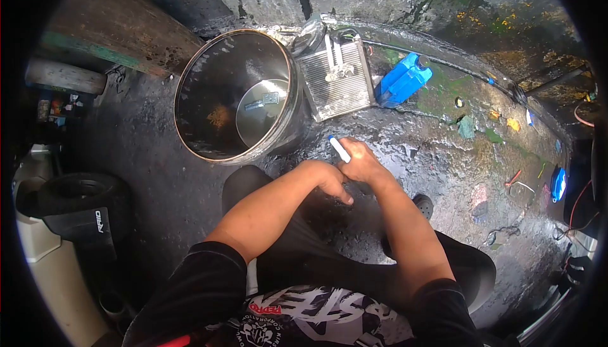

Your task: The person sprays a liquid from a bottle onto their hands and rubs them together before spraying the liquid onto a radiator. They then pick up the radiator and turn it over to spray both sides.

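Note:
My right hand point(362, 162) is closed around a white marker with a blue end point(339, 149), which points up and to the left. My left hand point(324, 179) meets it at the fingers, and I see nothing held there; its fingers extend loosely downward to the right. Both hands are above the wet dark floor, between my knees. Beyond them stands a large metal drum point(292, 109) with water in its bottom and a small flat piece point(263, 101) inside. A finned radiator point(350, 87) leans beside the drum.
A blue plastic jug point(403, 81) stands right of the radiator. A hose point(437, 62) runs along the wall's base. At left are a black tire point(82, 195) and a pale vehicle panel point(60, 277). Scraps and a screwdriver-like red piece point(514, 177) lie at right.

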`<state>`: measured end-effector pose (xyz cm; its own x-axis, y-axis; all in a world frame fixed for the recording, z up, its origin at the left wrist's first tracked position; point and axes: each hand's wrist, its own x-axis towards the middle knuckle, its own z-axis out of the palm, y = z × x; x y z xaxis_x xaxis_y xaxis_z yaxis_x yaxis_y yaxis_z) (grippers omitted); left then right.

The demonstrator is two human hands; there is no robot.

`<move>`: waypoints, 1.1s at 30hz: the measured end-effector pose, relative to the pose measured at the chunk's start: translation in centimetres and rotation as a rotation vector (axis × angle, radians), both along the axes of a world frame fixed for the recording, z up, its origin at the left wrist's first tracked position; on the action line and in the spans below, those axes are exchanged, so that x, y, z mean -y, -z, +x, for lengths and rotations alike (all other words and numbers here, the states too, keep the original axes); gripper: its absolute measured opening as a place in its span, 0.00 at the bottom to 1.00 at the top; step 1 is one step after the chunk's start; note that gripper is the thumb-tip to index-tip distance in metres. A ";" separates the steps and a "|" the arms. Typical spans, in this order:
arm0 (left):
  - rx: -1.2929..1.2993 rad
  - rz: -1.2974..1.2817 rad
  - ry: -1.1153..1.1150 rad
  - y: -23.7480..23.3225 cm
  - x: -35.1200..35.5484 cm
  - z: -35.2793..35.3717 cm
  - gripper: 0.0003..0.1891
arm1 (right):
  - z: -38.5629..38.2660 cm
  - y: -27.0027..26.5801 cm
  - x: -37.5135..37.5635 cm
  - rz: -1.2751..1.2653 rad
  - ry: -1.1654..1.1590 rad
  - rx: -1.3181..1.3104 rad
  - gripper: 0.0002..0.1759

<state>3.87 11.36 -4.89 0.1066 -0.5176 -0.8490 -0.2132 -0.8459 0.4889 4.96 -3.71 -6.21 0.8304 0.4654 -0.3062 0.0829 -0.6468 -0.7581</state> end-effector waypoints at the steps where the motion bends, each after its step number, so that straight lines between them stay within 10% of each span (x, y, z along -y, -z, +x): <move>1: 0.006 -0.004 -0.006 -0.3 -0.1 0.1 0.57 | 0.1 -0.2 0.0 -0.016 -0.003 -0.039 0.21; 6: -0.002 -0.080 -0.036 -0.8 -0.6 0.0 0.55 | 0.4 -0.7 -0.4 -0.051 0.031 -0.096 0.17; 11: 0.032 -0.075 -0.052 -1.7 -1.1 0.5 0.52 | 0.9 2.9 -1.0 0.140 -0.014 0.252 0.37; 21: 0.051 -0.161 -0.160 -4.3 -2.5 1.7 0.51 | 2.7 -3.1 -1.7 0.068 -0.033 0.193 0.18; 33: 0.110 -0.135 -0.171 -6.1 -2.4 1.8 0.48 | 3.0 -4.5 -1.7 -0.039 0.005 0.059 0.18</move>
